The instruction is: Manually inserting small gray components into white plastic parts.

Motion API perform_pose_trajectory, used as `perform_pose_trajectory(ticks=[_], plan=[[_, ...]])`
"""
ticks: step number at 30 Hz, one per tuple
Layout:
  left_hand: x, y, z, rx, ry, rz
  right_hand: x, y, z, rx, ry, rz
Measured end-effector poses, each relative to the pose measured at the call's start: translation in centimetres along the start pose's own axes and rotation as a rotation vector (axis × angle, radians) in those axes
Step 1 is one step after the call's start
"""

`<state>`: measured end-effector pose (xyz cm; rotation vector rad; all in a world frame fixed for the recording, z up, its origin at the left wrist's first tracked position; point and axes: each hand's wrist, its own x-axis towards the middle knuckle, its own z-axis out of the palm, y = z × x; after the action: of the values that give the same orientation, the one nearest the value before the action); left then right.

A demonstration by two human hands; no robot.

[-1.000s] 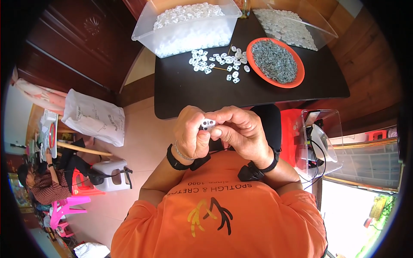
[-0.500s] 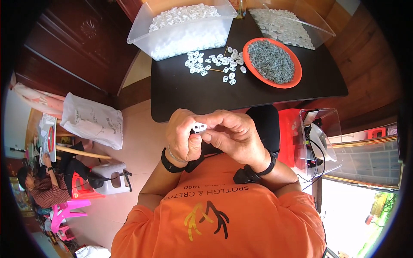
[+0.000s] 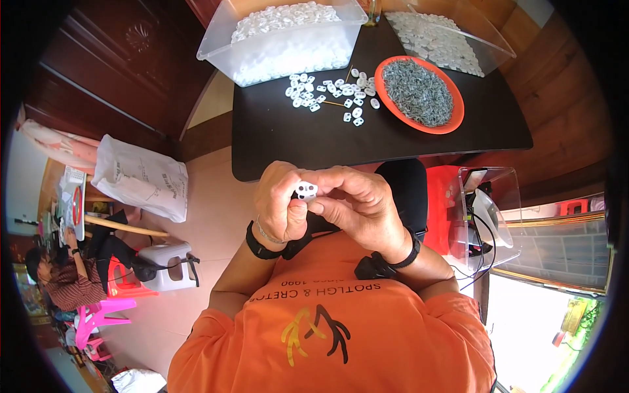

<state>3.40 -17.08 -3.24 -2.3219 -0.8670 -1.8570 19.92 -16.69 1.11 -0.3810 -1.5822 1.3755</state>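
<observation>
A small white plastic cord-lock piece [image 3: 306, 190] with dark round holes is held in front of my chest, near the table's front edge. My left hand [image 3: 278, 208] pinches it between thumb and curled fingers. From the other side my right hand [image 3: 357, 202] closes in, thumb and index finger meeting at the piece; whether it grips something small as well is hidden. Similar loose white two-hole pieces [image 3: 347, 118] lie scattered on the dark table [image 3: 288, 144]. An orange-red plate [image 3: 429, 130] beside them is heaped with small grey metal springs [image 3: 418, 92].
A clear bin [image 3: 219, 49] full of white pieces stands at the table's far left, another [image 3: 495, 44] at the far right. Thin brown sticks [image 3: 333, 103] lie among the loose pieces. Right of me is a clear box [image 3: 511, 216] with cables. A person [image 3: 65, 281] sits far left.
The white piece has turned in my fingers, so its holed face shows more. Both hands stay close together in nearly the same place. The view has shifted slightly.
</observation>
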Motion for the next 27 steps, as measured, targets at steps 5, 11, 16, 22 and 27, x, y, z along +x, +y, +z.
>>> perform_pose_trajectory(ticks=[5,11,16,22,27], plan=[[-0.2,0.1,0.0,-0.008,-0.009,-0.019,-0.2,0.2,0.1,0.038,0.013,0.023],[-0.6,0.0,0.0,-0.027,-0.018,-0.058,-0.3,0.3,-0.1,-0.009,-0.014,0.009],[-1.2,-0.2,-0.1,-0.064,-0.076,-0.073,-0.3,0.6,-0.1,0.038,0.012,0.053],[-0.7,-0.5,-0.1,-0.043,-0.048,-0.031,-0.1,0.7,0.2,0.061,0.05,0.056],[-0.1,-0.4,0.0,-0.025,-0.024,-0.006,0.1,0.6,0.2,0.039,0.064,0.037]])
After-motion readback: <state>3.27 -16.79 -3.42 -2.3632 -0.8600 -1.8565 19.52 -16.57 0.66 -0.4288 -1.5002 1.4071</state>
